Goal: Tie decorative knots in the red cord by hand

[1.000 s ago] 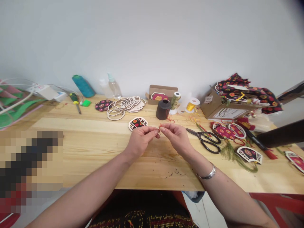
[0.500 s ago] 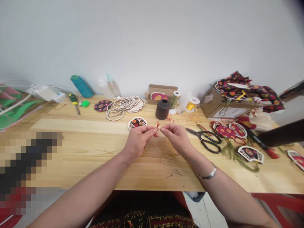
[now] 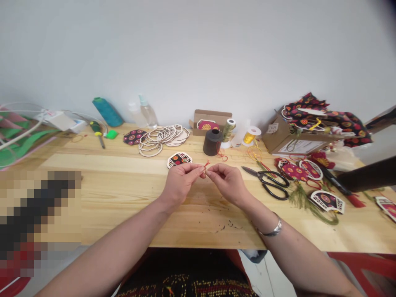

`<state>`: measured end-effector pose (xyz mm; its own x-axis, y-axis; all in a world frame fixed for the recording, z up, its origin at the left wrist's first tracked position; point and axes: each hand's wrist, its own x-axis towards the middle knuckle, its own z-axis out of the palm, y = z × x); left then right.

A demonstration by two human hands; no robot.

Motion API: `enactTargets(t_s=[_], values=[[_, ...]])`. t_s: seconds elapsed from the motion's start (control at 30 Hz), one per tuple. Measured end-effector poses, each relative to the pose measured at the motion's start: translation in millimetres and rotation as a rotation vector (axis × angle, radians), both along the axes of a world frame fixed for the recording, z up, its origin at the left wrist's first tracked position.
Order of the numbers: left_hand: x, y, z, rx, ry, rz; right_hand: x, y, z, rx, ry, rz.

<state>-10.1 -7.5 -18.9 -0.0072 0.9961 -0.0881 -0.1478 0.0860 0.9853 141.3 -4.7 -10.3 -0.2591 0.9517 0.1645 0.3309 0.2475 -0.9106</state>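
My left hand (image 3: 182, 181) pinches a short piece of red cord (image 3: 206, 163), its ends sticking up above the fingertips. Thumb and forefinger of my right hand (image 3: 227, 181) close at the same cord, fingertips almost touching those of the left. Most of what lies between the fingers is hidden. Just behind my left hand lies an ornament with patterned fabric and a pale wooden frame (image 3: 179, 159), partly covered by the hand. Black-handled scissors (image 3: 272, 182) rest to the right of my right hand. Beyond the hands stands a black thread cone (image 3: 212, 143).
Wooden frames (image 3: 163, 138) are heaped at the back, near a teal thread cone (image 3: 107, 112) and a screwdriver (image 3: 98, 134). A yellow thread spool (image 3: 250, 136) stands back right, beside a cardboard box (image 3: 287, 138) heaped with fabric. Finished-looking ornaments (image 3: 327, 201) lie at right.
My right hand has shifted slightly left, its fingertips now nearer the left ones. My left hand keeps its pinch on the red cord. The view has moved very slightly.
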Motion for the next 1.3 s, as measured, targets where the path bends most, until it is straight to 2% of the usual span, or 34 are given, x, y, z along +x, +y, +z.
enactTargets(t_s=[0.2,0.33,0.5,0.6,0.7,0.83,0.93,1.1,1.3], values=[[-2,3,-3.4,-0.019,-0.039,0.031,2,-6,-4.5,0.579,-0.469,-0.006],[-2,3,1.6,-0.019,0.085,0.058,4,-8,-0.5,0.863,-0.739,0.074],[-3,0,10.8,0.038,0.215,-0.173,9,-10,12.7,1.017,-0.846,0.207],[-4,-1,11.0,0.097,0.264,-0.328,13,-7,15.4,0.958,-0.705,0.216],[-5,-2,9.9,0.148,0.307,-0.409,16,1,12.4,0.729,-0.435,0.146],[-4,-2,10.2,0.171,0.306,-0.376,20,13,5.9,0.35,-0.091,0.091],[-4,-2,10.5,0.183,0.313,-0.297,20,17,3.2,0.151,0.036,0.052],[-5,0,9.8,0.169,0.314,-0.173,14,13,4.0,0.061,0.082,0.051],[-4,-2,11.6,0.149,0.295,-0.18,12,10,5.7,0.063,0.048,0.035]])
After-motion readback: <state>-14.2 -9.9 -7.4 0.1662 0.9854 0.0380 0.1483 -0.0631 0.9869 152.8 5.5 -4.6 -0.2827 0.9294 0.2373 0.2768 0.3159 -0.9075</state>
